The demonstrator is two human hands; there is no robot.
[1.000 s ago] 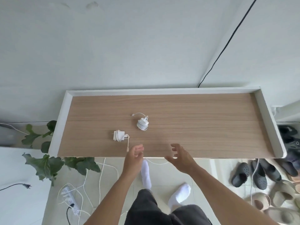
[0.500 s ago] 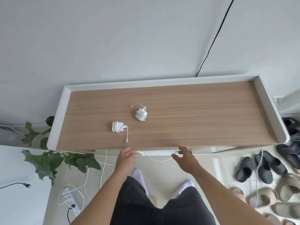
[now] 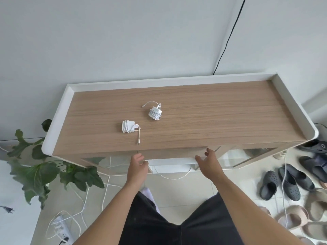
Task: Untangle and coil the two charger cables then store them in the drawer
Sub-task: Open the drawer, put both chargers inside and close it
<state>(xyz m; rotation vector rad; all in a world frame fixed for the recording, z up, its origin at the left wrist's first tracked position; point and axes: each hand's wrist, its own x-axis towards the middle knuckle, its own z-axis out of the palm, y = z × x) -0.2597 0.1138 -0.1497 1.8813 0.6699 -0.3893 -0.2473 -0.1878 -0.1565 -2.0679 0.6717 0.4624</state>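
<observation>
— What has changed since a second ago?

— Both hands have dropped from over the front edge of the bench (image 3: 221, 121) to the drawer (image 3: 171, 154) beneath it. The drawer now stands a little way out, with a strip of its white inside showing under the wood front.

— And the hands themselves?

— The left hand (image 3: 138, 166) is at the drawer's left end with its fingers curled inward; whether it actually grips the drawer cannot be told. The right hand (image 3: 208, 164) is at the right end, fingers spread and loose, holding nothing.

— Have the chargers moved?

— No, both lie on the bench where they were, left of its middle. The square charger (image 3: 128, 126) has its white cable wound round the plug body, with a short tail and connector pointing toward the front edge. The round charger (image 3: 155, 113) lies just behind and to its right, apart from it, wound into a tight bundle with one loose end curving left.
</observation>
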